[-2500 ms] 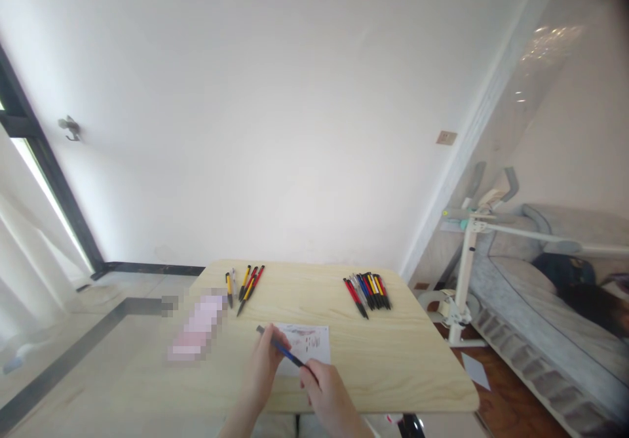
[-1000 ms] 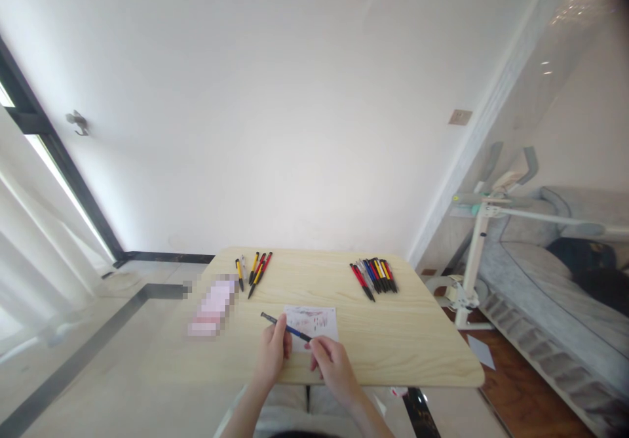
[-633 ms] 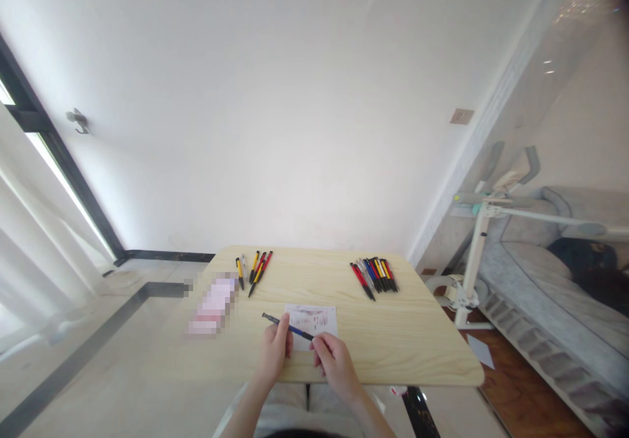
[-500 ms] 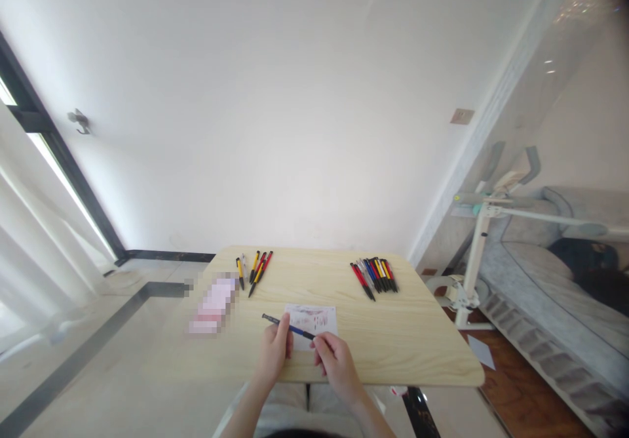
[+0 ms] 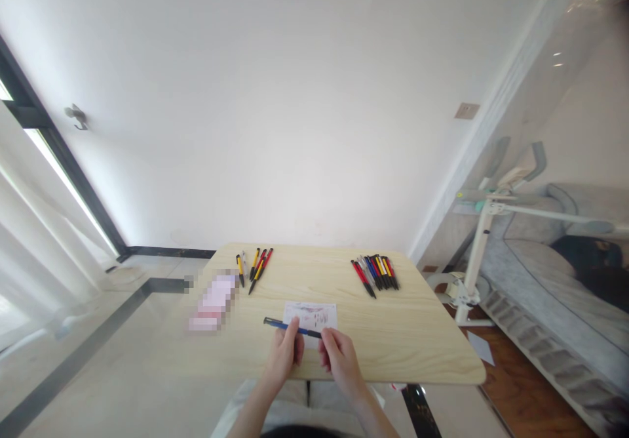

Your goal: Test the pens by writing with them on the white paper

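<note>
A blue pen [image 5: 307,332] with black ends is held level between my two hands, above a sheet of paper [image 5: 319,312] with dark and reddish marks. My left hand [image 5: 285,353] is closed round the pen's barrel, its thumb on top. At the black end on the right, my right hand [image 5: 339,354] pinches the pen between thumb and fingers. Toward the table's back left lie several yellow, red and white pens [image 5: 260,271]. On the right, a row of several red, blue, yellow and white pens [image 5: 376,273] lies side by side.
The light wooden table [image 5: 407,339] stands near a white wall [image 5: 314,130]. A blurred pinkish rectangle [image 5: 215,300] is at its left side. To the right are white exercise equipment [image 5: 476,254] and a grey sofa [image 5: 535,280]; a white curtain [image 5: 39,241] hangs at left.
Both hands and the blue pen have shifted slightly right. The pen lies flatter, and more of its blue barrel shows left of my left thumb. The other pens stay put.
</note>
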